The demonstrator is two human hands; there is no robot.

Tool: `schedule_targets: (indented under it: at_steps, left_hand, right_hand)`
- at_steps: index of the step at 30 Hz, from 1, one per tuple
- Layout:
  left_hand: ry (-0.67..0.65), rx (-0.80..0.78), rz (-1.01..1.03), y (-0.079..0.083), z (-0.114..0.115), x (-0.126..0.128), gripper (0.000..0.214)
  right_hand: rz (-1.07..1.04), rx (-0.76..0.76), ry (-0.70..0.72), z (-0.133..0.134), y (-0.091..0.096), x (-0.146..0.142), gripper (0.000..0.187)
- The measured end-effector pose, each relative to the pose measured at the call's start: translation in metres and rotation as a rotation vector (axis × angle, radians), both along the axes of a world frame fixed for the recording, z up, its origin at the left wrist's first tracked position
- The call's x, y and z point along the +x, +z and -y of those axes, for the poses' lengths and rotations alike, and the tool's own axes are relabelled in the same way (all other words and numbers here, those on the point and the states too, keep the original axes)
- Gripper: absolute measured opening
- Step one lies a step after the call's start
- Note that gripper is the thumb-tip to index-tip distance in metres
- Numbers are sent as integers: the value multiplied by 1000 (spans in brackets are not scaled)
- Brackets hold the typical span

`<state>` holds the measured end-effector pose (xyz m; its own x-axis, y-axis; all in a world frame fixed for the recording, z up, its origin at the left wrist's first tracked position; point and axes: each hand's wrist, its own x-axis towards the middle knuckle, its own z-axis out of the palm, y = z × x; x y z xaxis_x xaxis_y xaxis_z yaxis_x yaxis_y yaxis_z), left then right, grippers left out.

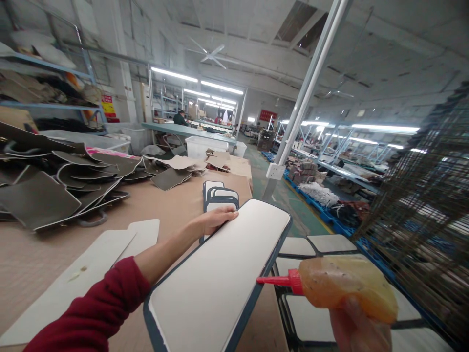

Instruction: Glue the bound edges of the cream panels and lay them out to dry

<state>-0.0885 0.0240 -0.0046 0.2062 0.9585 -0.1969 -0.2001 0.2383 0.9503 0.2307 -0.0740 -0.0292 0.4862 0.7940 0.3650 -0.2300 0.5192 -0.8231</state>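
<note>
My left hand (219, 218) is closed on the upper left edge of a long white panel with a dark blue border (220, 274). The panel is held tilted above the table. In my right hand (357, 325), at the lower right, is a squeeze bottle of amber glue-like liquid (348, 286), lying nearly level with a red nozzle. The nozzle tip meets the panel's right border, or hovers just over it; I cannot tell which. Part of my right hand is hidden behind the bottle. Just beyond my left hand lies a stack of similar dark-edged panels (222, 194).
Dark grey cut pieces with pale edges (47, 195) are heaped on the left of the brown table (176, 205). White sheets (84, 274) lie nearer me. More white panels (309, 315) are spread at the lower right, beside a wire rack (414, 195). A pole (300, 107) rises ahead.
</note>
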Motion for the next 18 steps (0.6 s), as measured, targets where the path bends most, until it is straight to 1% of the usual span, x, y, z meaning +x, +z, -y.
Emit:
schedule_targets:
  at_steps: [4, 8, 11, 13, 15, 18]
  left_hand:
    - [-17, 16, 8, 2, -6, 1, 37]
    - [-5, -8, 0, 1, -13, 1, 34]
    - [-5, -13, 1, 1, -17, 1, 31]
    - [-14, -6, 8, 2, -18, 1, 33]
    - [-19, -2, 7, 4, -18, 1, 34]
    - [-19, 0, -11, 9, -18, 3, 33]
  right_hand:
    - [2, -2, -42, 2, 3, 1, 53]
    - [46, 2, -24, 8, 12, -5, 47]
    - [81, 41, -8, 12, 13, -7, 43]
    - [96, 34, 13, 13, 8, -3, 41]
    - [105, 5, 51, 13, -1, 4, 39]
    - [101, -40, 98, 11, -17, 17, 45]
